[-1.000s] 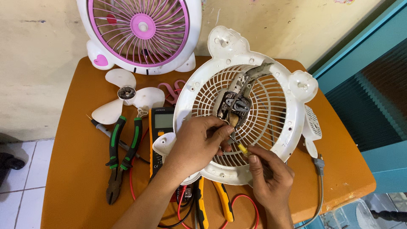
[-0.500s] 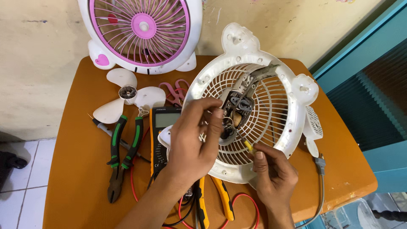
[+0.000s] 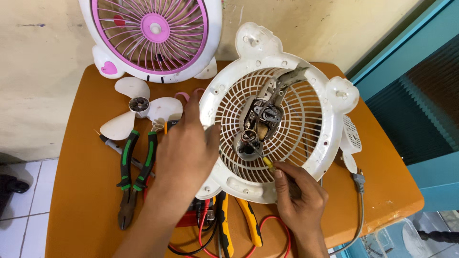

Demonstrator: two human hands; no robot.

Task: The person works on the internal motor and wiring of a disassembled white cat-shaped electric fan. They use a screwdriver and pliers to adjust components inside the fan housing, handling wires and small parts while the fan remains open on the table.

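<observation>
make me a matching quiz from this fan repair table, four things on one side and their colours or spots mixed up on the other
Things:
1. pliers
2. fan blade
3. front grille
4. motor

Descriptions:
A. pink and white, leaning on the wall
B. green and black handles, left on the table
C. inside the white fan housing
D. loose, white, lying flat near the wall

Pairs: 1-B, 2-D, 3-A, 4-C

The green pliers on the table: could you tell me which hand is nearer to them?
Left. The left hand hovers just right of the green pliers, by the fan grille's rim; the right hand is further right, below the grille.
</observation>
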